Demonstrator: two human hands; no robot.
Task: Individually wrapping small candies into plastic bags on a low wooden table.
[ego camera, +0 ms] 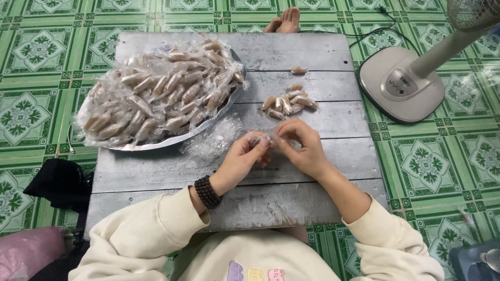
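My left hand (240, 160) and my right hand (303, 147) meet over the middle of a low grey wooden table (312, 54). Both pinch the ends of one small brown candy in a clear wrapper (265, 141); the candy itself is mostly hidden by my fingers. A dark bead bracelet (208, 192) sits on my left wrist. Just beyond my hands lies a small group of bare brown candies (287, 101). A loose stack of clear wrappers (212, 140) lies left of my hands. A metal tray (156, 144) heaped with wrapped candies (161, 91) fills the table's left side.
One lone candy (299, 69) lies further back on the table. A white fan base (400, 83) and its pole stand on the green tiled floor at right, with a cable behind. A person's foot (284, 21) shows at the table's far edge. Dark cloth (57, 182) lies at left.
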